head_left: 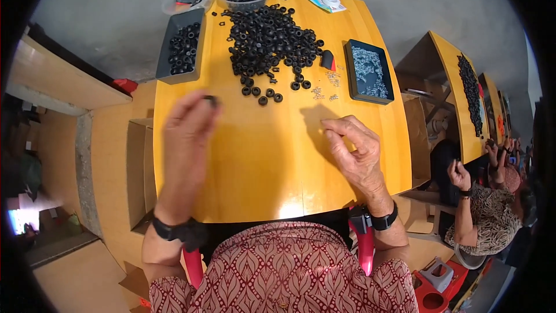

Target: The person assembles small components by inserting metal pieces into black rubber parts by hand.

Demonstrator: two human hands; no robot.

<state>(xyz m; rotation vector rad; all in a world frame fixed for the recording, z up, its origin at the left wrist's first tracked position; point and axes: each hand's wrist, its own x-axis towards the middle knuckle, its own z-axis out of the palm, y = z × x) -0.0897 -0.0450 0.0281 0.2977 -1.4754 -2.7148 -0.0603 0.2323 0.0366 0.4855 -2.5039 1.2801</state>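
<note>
My left hand (188, 130), slightly blurred, is raised over the left side of the yellow table. Its fingertips are closed on a small black round part (210, 101). At the right of the table my right hand (357, 149) is pinched, thumb against forefinger; whatever is between them is too small to make out. Beyond both hands spreads a large heap of black round parts (269, 40), with several loose ones at its near edge. Small silvery screw-like pieces (333, 78) lie in little groups beyond my right hand.
A dark bin (164, 46) of black parts stands far left. At right is a dark tray (388, 99) of silvery pieces. A clear tub (244, 6) holds more black parts at the back. A white and blue packet (326, 2) lies far right. Another person's hand (459, 176) is at right.
</note>
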